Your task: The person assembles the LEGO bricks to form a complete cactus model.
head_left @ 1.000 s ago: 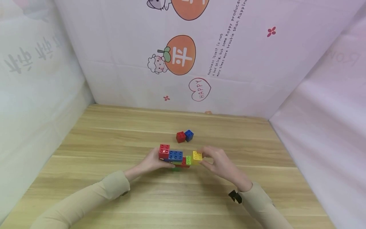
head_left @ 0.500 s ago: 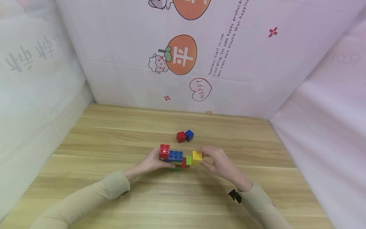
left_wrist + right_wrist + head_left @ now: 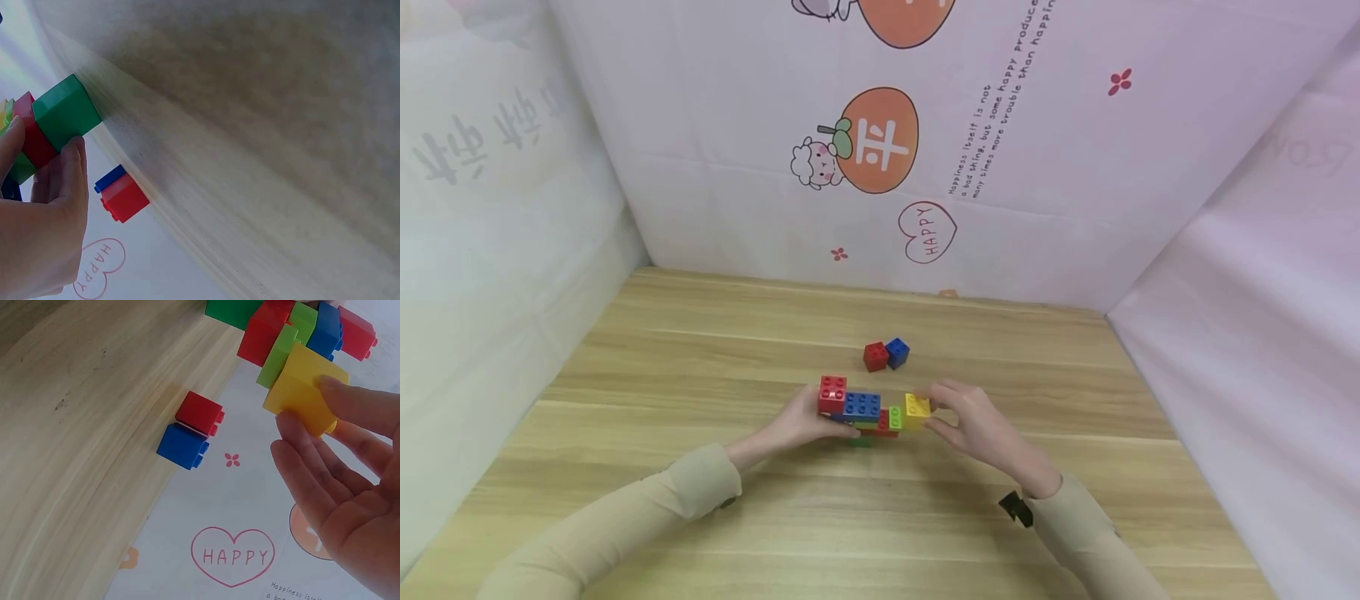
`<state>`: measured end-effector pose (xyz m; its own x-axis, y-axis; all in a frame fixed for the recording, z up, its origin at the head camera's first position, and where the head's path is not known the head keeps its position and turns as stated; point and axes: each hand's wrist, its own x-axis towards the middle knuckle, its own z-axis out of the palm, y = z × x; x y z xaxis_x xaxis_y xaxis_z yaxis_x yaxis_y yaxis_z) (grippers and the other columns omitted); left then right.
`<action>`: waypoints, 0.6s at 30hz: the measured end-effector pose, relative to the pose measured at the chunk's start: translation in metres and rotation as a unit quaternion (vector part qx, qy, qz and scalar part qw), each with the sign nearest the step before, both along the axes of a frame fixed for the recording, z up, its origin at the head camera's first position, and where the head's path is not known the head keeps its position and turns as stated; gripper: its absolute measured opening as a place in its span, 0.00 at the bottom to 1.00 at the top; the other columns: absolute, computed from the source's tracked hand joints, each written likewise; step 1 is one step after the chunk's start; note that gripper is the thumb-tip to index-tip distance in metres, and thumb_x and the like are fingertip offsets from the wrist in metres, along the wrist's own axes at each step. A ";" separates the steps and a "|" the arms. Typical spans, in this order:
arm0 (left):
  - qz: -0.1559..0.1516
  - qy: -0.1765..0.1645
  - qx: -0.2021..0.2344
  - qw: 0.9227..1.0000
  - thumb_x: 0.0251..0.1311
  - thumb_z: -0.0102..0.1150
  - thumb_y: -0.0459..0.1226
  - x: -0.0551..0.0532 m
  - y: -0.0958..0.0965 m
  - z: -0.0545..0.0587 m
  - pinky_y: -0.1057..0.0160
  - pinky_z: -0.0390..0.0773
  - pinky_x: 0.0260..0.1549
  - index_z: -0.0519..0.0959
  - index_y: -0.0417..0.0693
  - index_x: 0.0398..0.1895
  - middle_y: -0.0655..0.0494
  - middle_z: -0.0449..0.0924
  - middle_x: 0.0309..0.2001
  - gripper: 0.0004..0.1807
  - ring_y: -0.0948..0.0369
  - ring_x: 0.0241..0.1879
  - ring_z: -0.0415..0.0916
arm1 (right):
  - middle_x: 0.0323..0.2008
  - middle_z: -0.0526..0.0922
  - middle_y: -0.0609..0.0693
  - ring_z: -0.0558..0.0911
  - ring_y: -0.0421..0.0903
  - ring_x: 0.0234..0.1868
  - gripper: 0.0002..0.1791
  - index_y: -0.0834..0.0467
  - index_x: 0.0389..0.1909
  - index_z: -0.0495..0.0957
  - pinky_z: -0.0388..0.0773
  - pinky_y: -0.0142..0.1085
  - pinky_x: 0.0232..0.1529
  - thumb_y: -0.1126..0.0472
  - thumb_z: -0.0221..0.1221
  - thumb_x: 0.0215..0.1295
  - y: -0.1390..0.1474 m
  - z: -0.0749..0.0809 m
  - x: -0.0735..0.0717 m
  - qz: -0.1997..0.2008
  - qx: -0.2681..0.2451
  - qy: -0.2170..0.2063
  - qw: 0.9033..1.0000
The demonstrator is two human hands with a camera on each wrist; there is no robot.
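My left hand [image 3: 797, 419] grips a built-up stack of toy building bricks from its left side. At the bottom of the stack is a green brick [image 3: 67, 112], with a red brick [image 3: 265, 332] above it. Higher up come light green bricks [image 3: 278, 357], a blue brick [image 3: 862, 406] and a red brick [image 3: 832, 392] on the upper left. My right hand [image 3: 977, 425] pinches a yellow brick [image 3: 303, 384] between thumb and fingers. The yellow brick sits against a light green brick at the stack's right end; whether they are fully pressed together, I cannot tell.
A loose red brick [image 3: 876, 357] and a loose blue brick [image 3: 897, 352] stand side by side behind the stack on the wooden table [image 3: 737, 333]. Printed white cloth [image 3: 737, 208] walls in the table at the back and both sides.
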<state>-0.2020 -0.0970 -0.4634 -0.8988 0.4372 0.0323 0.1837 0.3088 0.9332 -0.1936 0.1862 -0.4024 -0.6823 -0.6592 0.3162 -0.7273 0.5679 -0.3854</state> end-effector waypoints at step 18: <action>-0.002 -0.006 0.006 1.000 0.48 0.77 0.37 0.000 0.000 0.000 0.50 0.79 0.61 0.76 0.43 0.60 0.44 0.83 0.57 0.33 0.49 0.57 0.82 | 0.50 0.87 0.52 0.87 0.46 0.46 0.22 0.58 0.57 0.79 0.87 0.41 0.48 0.63 0.67 0.61 0.007 0.002 -0.004 -0.004 0.013 -0.068 0.998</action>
